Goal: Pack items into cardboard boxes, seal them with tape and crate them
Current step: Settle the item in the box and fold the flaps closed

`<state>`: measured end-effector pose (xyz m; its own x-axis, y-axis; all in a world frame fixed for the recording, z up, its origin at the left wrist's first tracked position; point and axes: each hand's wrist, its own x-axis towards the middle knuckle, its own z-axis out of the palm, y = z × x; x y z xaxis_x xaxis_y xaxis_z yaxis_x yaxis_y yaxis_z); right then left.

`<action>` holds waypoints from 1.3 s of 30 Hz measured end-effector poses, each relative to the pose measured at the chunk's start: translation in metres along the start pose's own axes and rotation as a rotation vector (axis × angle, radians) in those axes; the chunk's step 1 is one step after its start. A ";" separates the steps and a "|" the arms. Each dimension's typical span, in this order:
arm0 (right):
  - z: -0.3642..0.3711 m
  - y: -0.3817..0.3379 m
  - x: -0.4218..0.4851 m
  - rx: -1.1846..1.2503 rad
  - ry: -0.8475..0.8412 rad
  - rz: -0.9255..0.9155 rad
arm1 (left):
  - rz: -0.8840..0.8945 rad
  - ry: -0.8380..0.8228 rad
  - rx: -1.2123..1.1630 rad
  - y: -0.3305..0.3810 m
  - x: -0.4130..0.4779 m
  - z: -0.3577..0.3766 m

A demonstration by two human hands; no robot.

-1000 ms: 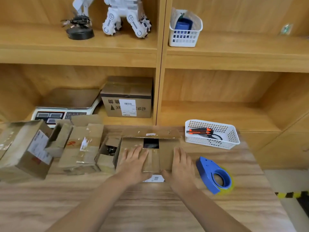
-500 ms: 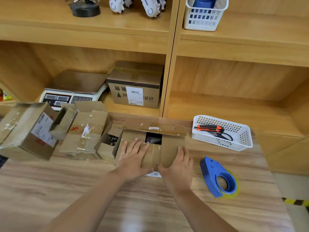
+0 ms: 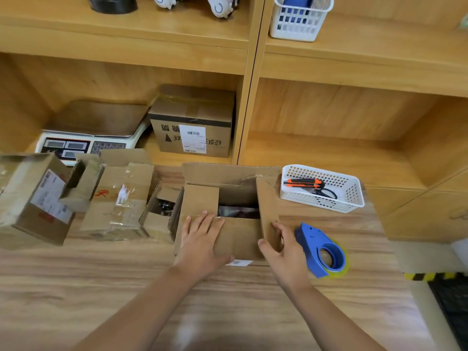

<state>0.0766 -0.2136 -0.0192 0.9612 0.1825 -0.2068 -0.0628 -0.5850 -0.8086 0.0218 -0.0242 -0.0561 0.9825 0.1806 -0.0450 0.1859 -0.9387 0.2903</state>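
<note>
Only a blurred dark item (image 3: 238,212) shows inside the half-closed cardboard box (image 3: 239,240).

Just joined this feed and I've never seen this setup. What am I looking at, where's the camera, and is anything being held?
No machine here: a person works with two bare hands, and the picture comes from a camera worn on their head, looking down at a wooden table. The left hand presses flat on a flap of the open cardboard box; the right hand grips its right flap. Beside it lie a blue tape dispenser and a white basket holding an orange knife and scissors; more boxes sit to the left.
</note>
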 end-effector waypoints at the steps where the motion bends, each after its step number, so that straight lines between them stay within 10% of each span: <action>1: -0.002 0.000 -0.002 0.049 0.007 0.010 | 0.000 0.013 -0.015 0.000 -0.001 0.000; 20: -0.033 -0.003 -0.010 0.366 0.127 0.013 | 0.336 0.517 0.188 0.013 -0.047 -0.029; 28: -0.039 -0.013 -0.007 0.185 0.035 0.098 | 0.062 -0.235 -0.084 0.030 -0.011 -0.077; 34: -0.029 -0.024 -0.008 -0.358 0.037 -0.286 | 0.232 -0.639 -0.073 0.022 0.017 -0.089; 39: -0.034 -0.021 0.003 -0.656 0.039 -0.447 | 0.461 -0.476 0.350 -0.002 0.036 -0.086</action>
<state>0.0903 -0.2273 0.0157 0.8676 0.4890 0.0904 0.4904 -0.8112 -0.3186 0.0557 0.0092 0.0240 0.8451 -0.3257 -0.4239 -0.3314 -0.9414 0.0627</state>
